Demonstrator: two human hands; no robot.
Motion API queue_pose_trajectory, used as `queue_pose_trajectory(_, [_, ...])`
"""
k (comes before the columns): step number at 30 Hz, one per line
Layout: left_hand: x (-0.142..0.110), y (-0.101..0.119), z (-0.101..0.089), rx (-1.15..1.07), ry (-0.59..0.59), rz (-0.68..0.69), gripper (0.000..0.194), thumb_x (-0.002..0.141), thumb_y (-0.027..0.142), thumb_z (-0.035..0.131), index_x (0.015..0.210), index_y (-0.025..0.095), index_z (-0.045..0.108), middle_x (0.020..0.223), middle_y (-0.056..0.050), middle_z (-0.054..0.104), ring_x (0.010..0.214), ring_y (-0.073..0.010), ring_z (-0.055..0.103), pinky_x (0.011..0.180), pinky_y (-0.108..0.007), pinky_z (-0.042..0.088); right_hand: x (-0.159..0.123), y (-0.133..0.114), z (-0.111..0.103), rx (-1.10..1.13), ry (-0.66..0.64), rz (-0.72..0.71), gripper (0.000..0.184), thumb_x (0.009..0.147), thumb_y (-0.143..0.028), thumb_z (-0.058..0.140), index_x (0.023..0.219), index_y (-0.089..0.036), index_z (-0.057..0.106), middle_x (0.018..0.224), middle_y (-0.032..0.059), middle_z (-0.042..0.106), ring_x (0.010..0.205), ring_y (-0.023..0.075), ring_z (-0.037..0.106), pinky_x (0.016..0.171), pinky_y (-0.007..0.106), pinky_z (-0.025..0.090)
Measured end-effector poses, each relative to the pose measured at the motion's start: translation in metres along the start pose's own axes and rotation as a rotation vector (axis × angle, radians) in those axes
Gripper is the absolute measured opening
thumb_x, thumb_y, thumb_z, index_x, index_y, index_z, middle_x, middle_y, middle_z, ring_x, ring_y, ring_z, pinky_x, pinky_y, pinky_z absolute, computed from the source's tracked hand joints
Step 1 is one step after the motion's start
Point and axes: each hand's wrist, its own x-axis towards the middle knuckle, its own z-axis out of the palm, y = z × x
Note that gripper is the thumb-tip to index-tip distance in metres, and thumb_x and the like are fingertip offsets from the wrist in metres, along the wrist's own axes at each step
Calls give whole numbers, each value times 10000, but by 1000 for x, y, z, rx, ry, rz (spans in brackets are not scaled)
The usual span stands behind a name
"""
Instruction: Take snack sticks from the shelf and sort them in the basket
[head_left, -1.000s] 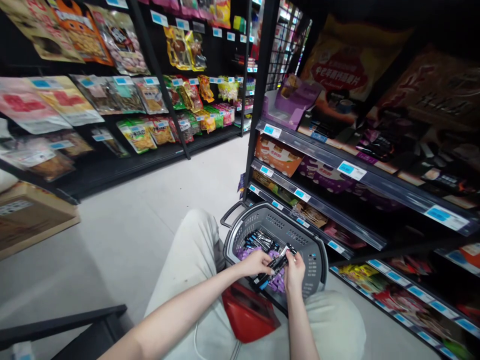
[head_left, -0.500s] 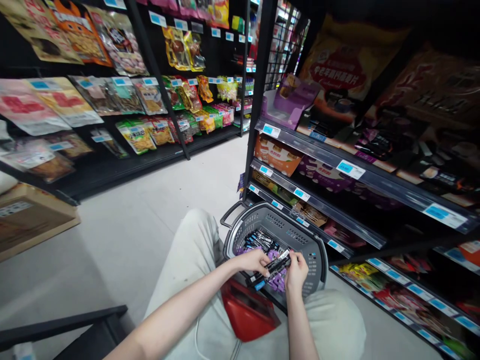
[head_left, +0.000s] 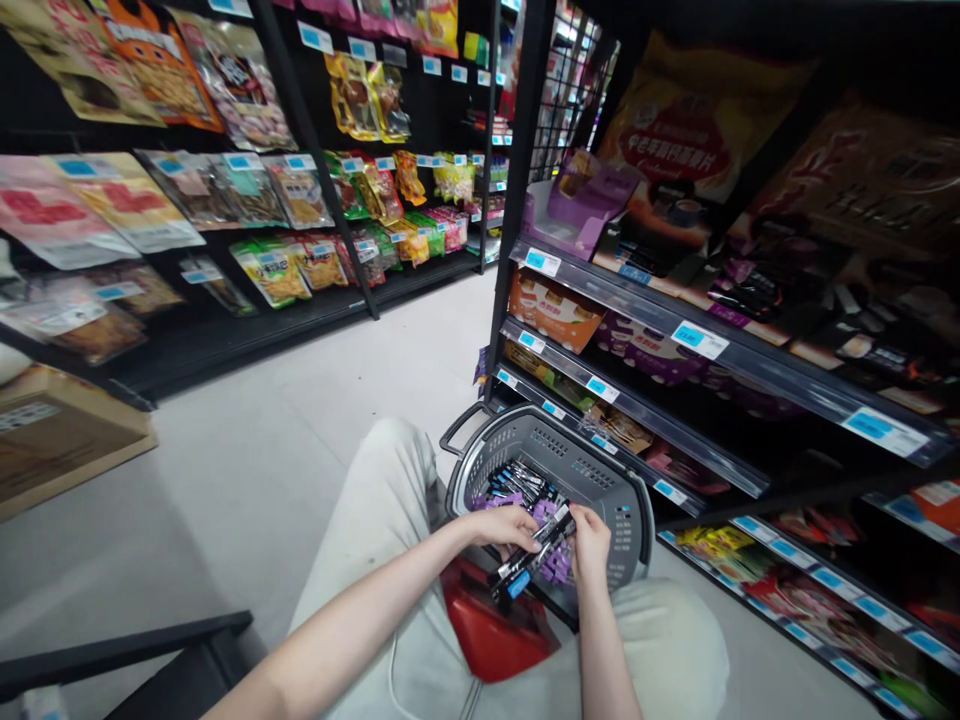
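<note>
While the left hand (head_left: 508, 527) pinches the slim black stick sachets (head_left: 534, 557) between its fingers, their long axis slants up rightward over the grey plastic basket (head_left: 600, 492) to the right hand (head_left: 591, 545), whose fingers pinch the upper end

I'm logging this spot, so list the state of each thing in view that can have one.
Left bare hand: closed on slim black stick packets
Right bare hand: pinching their upper end
Slim black stick packets: bunched, slanted over the basket
Grey perforated plastic basket: open-topped, partly filled
Small purple packets: loose in the basket
Purple cardboard display box: open, back panel raised
</note>
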Motion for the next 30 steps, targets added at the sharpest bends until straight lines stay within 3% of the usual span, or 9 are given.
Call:
queue_pose_trajectory(3, [6, -2, 6, 15, 118, 76, 348, 567, 473, 589, 702, 156, 537, 493, 52, 427, 444, -77, 408, 426, -186, 296, -4, -8, 1, -87, -30, -71, 251, 566, -388, 596, 595, -139, 611, 521, 0, 574, 471, 118, 458, 472, 227, 340])
queue_pose_trajectory(6, [14, -6, 9, 134, 221, 181, 356, 551, 473, 597, 568, 135, 488, 438, 69, 352, 413, -56, 334, 413, -185, 251, -11, -19, 3, -191, -65, -188, 237, 605, -382, 582, 617, -148, 617, 561, 3, 585, 526, 127, 472, 531, 235, 356])
queue_pose_trajectory(12, [20, -10, 5, 253, 379, 298, 409, 570, 431, 591, 426, 139, 344, 406, 81, 241, 411, -34, 220, 402, -192, 141, -16, -31, 7, -91, -198, -223, 214, 602, -357, 601, 676, -156, 613, 597, 3, 594, 567, 134, 501, 562, 241, 377])
queue_pose_trajectory(15, [19, -9, 5, 220, 353, 296, 396, 573, 418, 593, 435, 138, 350, 404, 82, 249, 402, -33, 234, 392, -182, 160, -15, -31, 7, -66, -202, -207, 209, 592, -342, 614, 678, -153, 611, 555, -9, 577, 519, 123, 482, 522, 235, 371])
queue_pose_trajectory(19, [16, -5, 9, 68, 242, 246, 305, 607, 422, 564, 590, 128, 483, 442, 77, 330, 392, -48, 325, 384, -172, 282, -15, -30, 6, -99, -215, -221, 190, 617, -331, 595, 682, -153, 617, 591, 5, 595, 552, 130, 503, 553, 244, 392])
queue_pose_trajectory(22, [17, -3, 7, -43, 326, 258, 334, 604, 413, 573, 761, 119, 545, 482, 67, 394, 391, -52, 357, 382, -180, 335, -15, -27, 9, -20, -264, -205, 257, 623, -325, 594, 829, -171, 595, 811, 39, 620, 733, 158, 549, 678, 272, 415])
queue_pose_trajectory(24, [19, -3, 2, -140, 440, 278, 367, 605, 416, 572, 815, 116, 547, 526, 44, 459, 413, -63, 404, 390, -186, 360, -15, -21, 12, 24, -378, -127, 346, 593, -314, 625, 903, -177, 554, 881, 50, 608, 777, 162, 557, 702, 283, 423])
queue_pose_trajectory(27, [21, -3, -8, -292, 589, 337, 370, 602, 419, 575, 818, 121, 535, 591, 18, 514, 475, -87, 475, 423, -207, 407, -16, -12, 15, -21, -638, 32, 365, 562, -301, 659, 872, -157, 533, 761, 34, 621, 672, 156, 577, 633, 277, 444])
queue_pose_trajectory(30, [21, -3, -15, -384, 646, 382, 368, 594, 398, 589, 833, 126, 520, 615, 15, 514, 495, -93, 497, 433, -225, 437, -17, -6, 15, -84, -723, 83, 319, 583, -317, 643, 827, -142, 535, 672, 22, 621, 621, 154, 580, 596, 270, 447])
